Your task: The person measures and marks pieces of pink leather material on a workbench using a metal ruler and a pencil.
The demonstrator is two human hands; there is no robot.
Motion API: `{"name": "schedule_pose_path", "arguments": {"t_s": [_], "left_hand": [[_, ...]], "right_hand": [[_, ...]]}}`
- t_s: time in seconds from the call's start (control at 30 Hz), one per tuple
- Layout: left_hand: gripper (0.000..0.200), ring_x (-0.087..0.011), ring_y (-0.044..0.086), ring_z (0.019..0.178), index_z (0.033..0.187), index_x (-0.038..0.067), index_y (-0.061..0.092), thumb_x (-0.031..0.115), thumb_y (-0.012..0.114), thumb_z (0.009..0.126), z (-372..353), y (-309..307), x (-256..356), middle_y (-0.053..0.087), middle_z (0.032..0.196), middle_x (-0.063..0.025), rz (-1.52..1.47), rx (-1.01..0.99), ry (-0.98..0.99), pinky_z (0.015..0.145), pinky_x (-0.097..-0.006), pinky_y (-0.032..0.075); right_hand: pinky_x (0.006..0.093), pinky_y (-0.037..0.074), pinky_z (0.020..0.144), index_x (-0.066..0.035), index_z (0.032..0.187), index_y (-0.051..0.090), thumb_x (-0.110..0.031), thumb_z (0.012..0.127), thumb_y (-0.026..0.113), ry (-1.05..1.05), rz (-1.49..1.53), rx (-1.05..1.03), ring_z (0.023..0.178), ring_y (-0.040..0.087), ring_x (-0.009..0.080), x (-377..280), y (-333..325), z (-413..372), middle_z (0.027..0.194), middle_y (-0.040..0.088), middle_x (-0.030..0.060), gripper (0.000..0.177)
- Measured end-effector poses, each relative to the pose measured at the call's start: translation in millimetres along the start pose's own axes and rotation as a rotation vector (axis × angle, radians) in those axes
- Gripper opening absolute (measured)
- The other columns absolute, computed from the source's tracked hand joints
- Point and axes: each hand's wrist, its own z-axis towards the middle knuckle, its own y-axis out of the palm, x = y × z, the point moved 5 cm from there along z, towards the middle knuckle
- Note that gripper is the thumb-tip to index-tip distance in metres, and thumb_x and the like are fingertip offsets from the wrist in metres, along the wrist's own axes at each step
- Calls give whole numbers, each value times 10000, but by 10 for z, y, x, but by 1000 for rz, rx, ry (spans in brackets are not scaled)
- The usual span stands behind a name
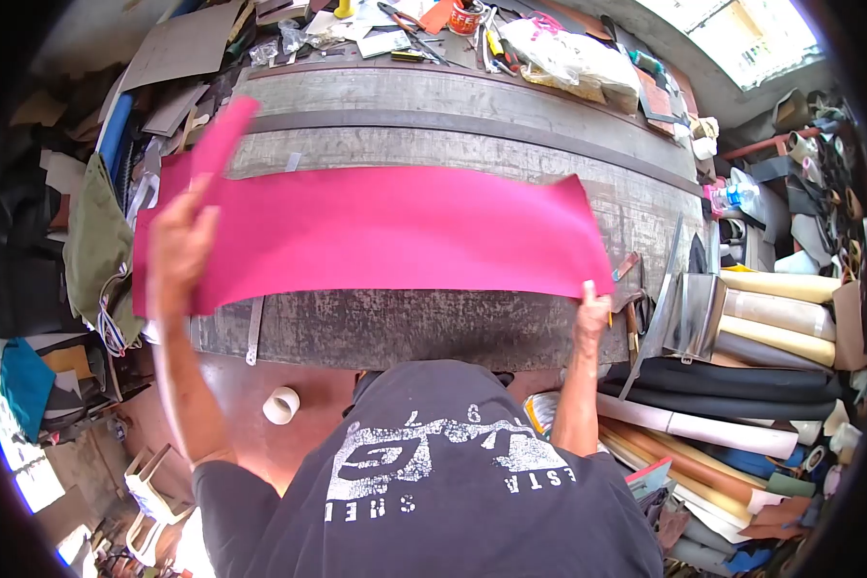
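A long pink sheet (405, 226), like leather or vinyl, stretches across the worktable in front of me. Its right end is lifted and curls up at the far corner. My right hand (592, 310) pinches the near right corner, thumb on top. At the sheet's left end, my left hand (183, 241) is raised and blurred by motion, its fingers around a narrow pink strip (229, 133) that slants up and away. Under the sheet lies a thin metal ruler (255, 332), its near end sticking out towards me.
The worn dark worktable (356, 323) has a long dark bar (433, 123) across it. Tools, bags and a red tin (465, 17) crowd the far edge. Rolls of material (780, 323) are stacked at right, scraps at left. On the floor sits a white roll (280, 406).
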Motion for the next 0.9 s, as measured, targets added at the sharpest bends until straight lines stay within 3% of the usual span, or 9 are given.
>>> {"name": "schedule_pose_path", "arguments": {"t_s": [0.03,0.1,0.23,0.3,0.4,0.47,0.73,0.83,0.9], "left_hand": [[415,-321,666,948,1277,22,611,134,607,877,35,444,-86,681,1067,-210,47,-21,103,863,-390,512],[419,-356,627,796,1244,53,624,166,601,841,-70,1508,-347,611,806,-179,114,-34,240,720,-464,510],[614,-370,592,897,1405,73,481,260,657,847,-615,2961,-571,545,1115,-197,355,-198,93,750,-474,515],[610,-412,471,1220,1455,104,438,214,602,878,-795,3013,-380,481,1296,-203,361,-218,36,974,-515,450],[606,-454,365,1357,1474,106,422,144,539,881,-976,2985,-276,395,1453,-225,478,-21,317,1100,-555,343],[632,-468,272,1428,1489,114,411,96,499,864,-1004,3027,-394,288,1556,-227,494,-85,284,1140,-573,282],[733,-459,165,1471,1568,136,225,274,548,924,-999,3306,-666,176,1594,-255,438,-269,105,1172,-596,175],[825,-472,41,1487,1584,161,160,501,549,940,-1048,3400,-661,39,1618,-260,466,-303,88,1169,-636,94],[822,-479,31,1486,1586,168,149,508,536,946,-1055,3467,-629,13,1619,-259,500,-302,68,1162,-650,93]], "right_hand": [[273,537,553,-75,1230,565,-126,961,603,189,98,-22,779,641,116,659,-129,13,1036,668,25,277],[296,559,567,-96,1268,534,-86,939,599,403,126,84,728,641,135,1038,-198,-117,971,663,22,336],[292,569,565,-85,1299,530,-85,928,609,438,35,27,749,652,137,960,-251,-15,964,659,28,379],[289,575,546,-60,1296,529,-80,910,624,407,-2,31,743,664,158,894,-242,-15,951,665,60,398],[260,569,529,-17,1289,532,-70,894,652,311,-130,22,696,651,134,902,-317,14,898,659,57,417],[258,559,519,2,1282,537,-76,893,647,276,-148,43,643,637,130,907,-332,-19,861,654,59,411],[267,519,537,-35,1313,545,-238,892,705,195,-482,-6,637,637,112,784,-532,-7,828,651,51,493],[339,533,655,-23,1164,648,-245,873,698,-17,-734,163,692,659,178,746,-1164,-10,806,674,98,370],[368,535,716,-14,1080,680,-224,857,684,-96,-843,288,740,666,226,666,-1645,-10,819,686,125,306]]}}
